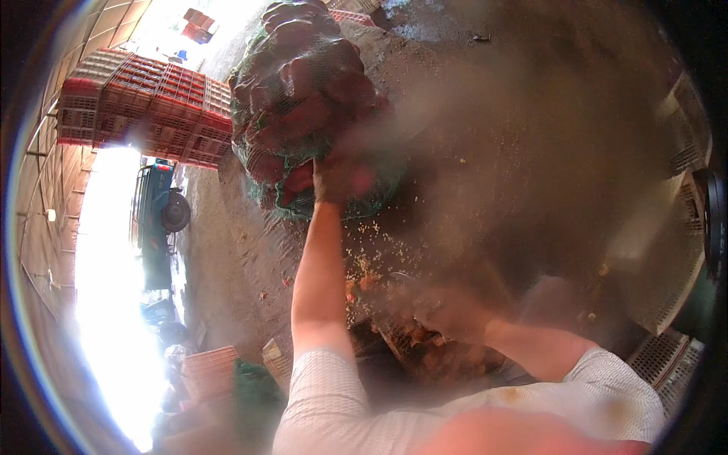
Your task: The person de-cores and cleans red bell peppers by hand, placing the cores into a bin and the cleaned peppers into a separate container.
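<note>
A large green mesh sack (307, 96) full of dark reddish, rounded produce, of a kind I cannot settle, stands on the floor in front of me. My left hand (333, 176) reaches to its open-looking lower edge, among red pieces and green netting; haze blurs the fingers, so their grip cannot be made out. My right hand (449, 313) is low and nearer my body, above a container (398, 341) with orange-brown scraps. A thin curved, shiny thing (402, 277), perhaps a blade, shows just beyond the right hand's blurred fingers.
Red and pale plastic crates (153, 108) are stacked at the upper left. A blue-green vehicle (153, 222) stands by the bright opening. Pale bits (369, 250) litter the floor. More crates (654, 358) line the right side; an orange crate (207, 369) and green netting (256, 387) lie lower left.
</note>
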Available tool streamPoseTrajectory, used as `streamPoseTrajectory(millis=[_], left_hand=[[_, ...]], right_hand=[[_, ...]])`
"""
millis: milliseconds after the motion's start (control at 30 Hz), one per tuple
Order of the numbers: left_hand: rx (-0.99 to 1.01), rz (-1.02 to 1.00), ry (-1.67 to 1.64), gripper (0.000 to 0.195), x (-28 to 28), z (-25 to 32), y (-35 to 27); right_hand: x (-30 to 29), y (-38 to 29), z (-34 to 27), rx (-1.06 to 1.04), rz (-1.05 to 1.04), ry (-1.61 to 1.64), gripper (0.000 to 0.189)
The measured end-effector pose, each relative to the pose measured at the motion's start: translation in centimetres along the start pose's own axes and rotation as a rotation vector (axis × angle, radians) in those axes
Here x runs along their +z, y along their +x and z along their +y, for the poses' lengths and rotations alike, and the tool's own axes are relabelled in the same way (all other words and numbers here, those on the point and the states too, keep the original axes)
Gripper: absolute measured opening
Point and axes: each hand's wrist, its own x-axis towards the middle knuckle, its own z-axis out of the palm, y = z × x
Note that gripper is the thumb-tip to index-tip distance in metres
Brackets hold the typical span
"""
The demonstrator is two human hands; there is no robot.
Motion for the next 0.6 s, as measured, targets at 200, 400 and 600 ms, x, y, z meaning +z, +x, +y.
streamPoseTrajectory(millis=[200, 400, 600], left_hand=[[-0.247, -0.044, 0.421, 0.088, -8.0, 0.4, -9.8], [-0.344, 0.132, 1.125, 0.096, -2.4, 4.9, -16.1], [-0.283, 0.186, 0.075, 0.085, -7.2, 1.6, -19.7]], right_hand=[[0.8, -0.2, -1.5, 0.088, -0.079, 0.186, 0.032], [1.2, -0.6, -1.9, 0.054, -0.12, 0.203, 0.033], [0.9, -1.0, 0.1, -0.174, 0.011, -0.009, 0.028]])
